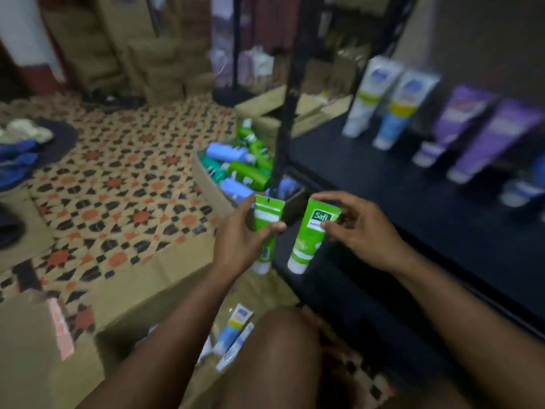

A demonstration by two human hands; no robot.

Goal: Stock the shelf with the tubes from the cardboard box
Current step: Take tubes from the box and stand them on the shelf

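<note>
My left hand (241, 234) grips a green tube (267, 214), cap down, near the corner of the black shelf (383, 184). My right hand (358, 228) pinches a second green tube (312, 234) by its flat end, cap down, just in front of the shelf's edge. On the shelf board stand two white-and-blue tubes (392, 110) and purple tubes (483, 137), all blurred. Below my arms an open cardboard box (182, 293) holds several white-and-blue tubes (233, 332).
Another cardboard box (206, 184) full of green and blue bottles (241, 169) sits on the patterned floor beside the shelf's black post (290, 93). Stacked cartons (165, 63) stand at the back. Clothes (20, 149) lie at the left. My knee (283, 349) is in front.
</note>
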